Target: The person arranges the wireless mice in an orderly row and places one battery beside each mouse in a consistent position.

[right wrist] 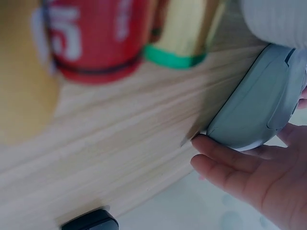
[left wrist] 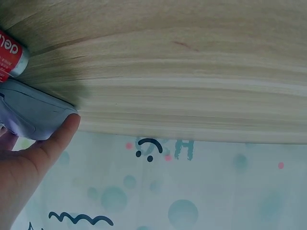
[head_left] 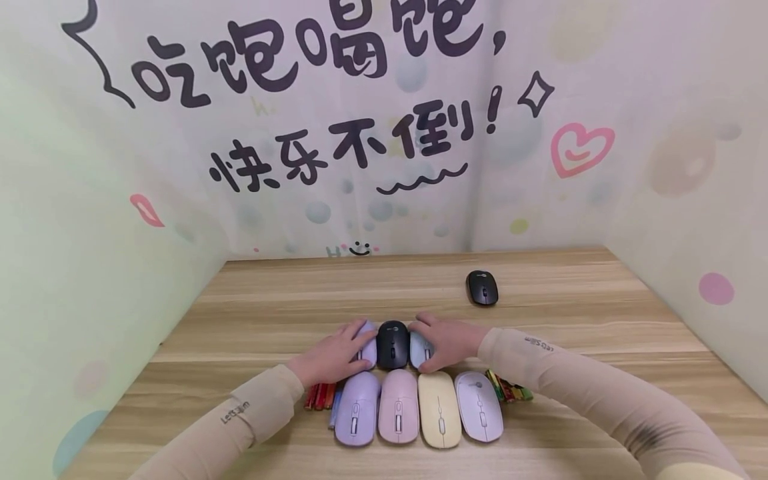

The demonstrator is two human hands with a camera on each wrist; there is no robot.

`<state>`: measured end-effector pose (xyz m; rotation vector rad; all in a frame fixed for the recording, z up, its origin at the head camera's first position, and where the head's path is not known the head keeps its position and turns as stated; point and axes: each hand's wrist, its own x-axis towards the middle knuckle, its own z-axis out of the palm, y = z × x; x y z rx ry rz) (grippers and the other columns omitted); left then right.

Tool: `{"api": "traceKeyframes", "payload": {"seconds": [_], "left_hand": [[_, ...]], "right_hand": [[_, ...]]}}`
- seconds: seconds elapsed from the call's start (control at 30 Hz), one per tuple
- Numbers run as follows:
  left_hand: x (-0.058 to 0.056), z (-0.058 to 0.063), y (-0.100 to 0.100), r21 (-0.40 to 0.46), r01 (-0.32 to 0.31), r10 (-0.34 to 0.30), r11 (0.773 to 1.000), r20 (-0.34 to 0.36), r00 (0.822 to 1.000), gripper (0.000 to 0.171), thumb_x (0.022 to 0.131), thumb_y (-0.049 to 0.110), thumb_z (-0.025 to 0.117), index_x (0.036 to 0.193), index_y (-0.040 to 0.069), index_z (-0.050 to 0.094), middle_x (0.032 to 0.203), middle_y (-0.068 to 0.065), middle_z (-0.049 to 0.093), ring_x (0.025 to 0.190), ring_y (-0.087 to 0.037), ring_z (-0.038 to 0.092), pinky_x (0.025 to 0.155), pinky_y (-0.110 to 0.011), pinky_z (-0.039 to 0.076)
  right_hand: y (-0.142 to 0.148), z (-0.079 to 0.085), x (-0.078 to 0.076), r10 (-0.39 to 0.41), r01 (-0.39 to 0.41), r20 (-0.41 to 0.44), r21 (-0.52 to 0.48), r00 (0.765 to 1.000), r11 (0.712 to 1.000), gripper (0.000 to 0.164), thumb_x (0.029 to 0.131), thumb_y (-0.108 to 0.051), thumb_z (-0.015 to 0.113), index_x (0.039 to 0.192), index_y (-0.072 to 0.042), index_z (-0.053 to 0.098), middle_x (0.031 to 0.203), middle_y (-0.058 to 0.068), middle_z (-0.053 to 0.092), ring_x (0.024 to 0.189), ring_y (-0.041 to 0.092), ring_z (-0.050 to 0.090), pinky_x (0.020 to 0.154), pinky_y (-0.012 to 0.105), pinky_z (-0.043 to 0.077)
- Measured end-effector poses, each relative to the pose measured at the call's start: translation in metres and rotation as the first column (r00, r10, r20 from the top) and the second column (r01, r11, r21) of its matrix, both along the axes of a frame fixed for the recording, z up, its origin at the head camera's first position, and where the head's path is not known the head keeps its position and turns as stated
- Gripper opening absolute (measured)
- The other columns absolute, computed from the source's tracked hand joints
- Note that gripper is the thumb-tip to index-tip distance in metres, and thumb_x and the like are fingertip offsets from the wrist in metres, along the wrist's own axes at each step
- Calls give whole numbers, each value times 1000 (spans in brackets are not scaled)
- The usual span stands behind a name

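My left hand [head_left: 336,355] grips a purple computer mouse [head_left: 367,348], thumb at its near end and fingers at its far end. In the left wrist view a fingertip lies on the end of this mouse [left wrist: 41,112]. A black mouse [head_left: 393,345] sits just right of it, in the same back row. At that row's right end, my right hand [head_left: 453,341] holds a pale blue mouse [head_left: 421,348] between thumb and fingers. The right wrist view shows fingertips against the end of this mouse [right wrist: 254,103], while the palm hides part of it.
In front stand a purple mouse [head_left: 357,410], a pink mouse [head_left: 399,408], a yellow mouse [head_left: 440,410] and a pale lavender mouse [head_left: 479,407]. Small red cylinders [head_left: 321,396] lie left, yellow-green ones [head_left: 510,388] right. Another black mouse [head_left: 483,288] lies farther back.
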<state>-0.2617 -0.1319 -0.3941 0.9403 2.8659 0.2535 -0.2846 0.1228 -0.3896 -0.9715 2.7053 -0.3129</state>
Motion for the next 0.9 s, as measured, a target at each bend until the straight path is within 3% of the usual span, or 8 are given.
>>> {"api": "traceKeyframes", "payload": {"seconds": [0.2, 0.37, 0.63, 0.9], "left_hand": [[2, 2, 0, 14, 13, -13, 1000, 10, 1000, 57, 92, 35, 52, 139, 9, 37, 147, -22, 23, 131, -39, 28, 104, -48, 30], [2, 1, 0, 6, 15, -16, 1000, 7, 1000, 57, 92, 36, 52, 139, 9, 37, 147, -22, 23, 131, -39, 28, 104, -48, 30], [1, -1, -1, 10, 9, -9, 1000, 11, 1000, 57, 92, 36, 52, 140, 9, 37, 147, -21, 24, 132, -39, 28, 104, -48, 30], [1, -2, -1, 11, 7, -7, 1000, 10, 1000, 57, 91, 37, 52, 140, 10, 37, 147, -21, 24, 131, -38, 29, 103, -48, 31]], "right_hand": [[5, -2, -9, -2, 3, 23, -22, 1000, 1000, 80, 73, -39, 66, 138, -5, 34, 142, 24, 29, 111, 32, 50, 91, 41, 43], [11, -2, -29, -11, 12, 22, -38, 1000, 999, 78, 74, -33, 65, 137, -2, 33, 141, 27, 28, 106, 31, 50, 88, 42, 43], [16, 5, -62, -110, 110, 8, 11, 994, 994, 72, 79, -30, 63, 139, -5, 32, 144, 26, 22, 112, 33, 47, 92, 41, 41], [21, 5, -85, -176, 176, -4, 2, 984, 984, 70, 82, -33, 63, 141, -8, 32, 146, 24, 21, 120, 35, 41, 96, 45, 37]]}}
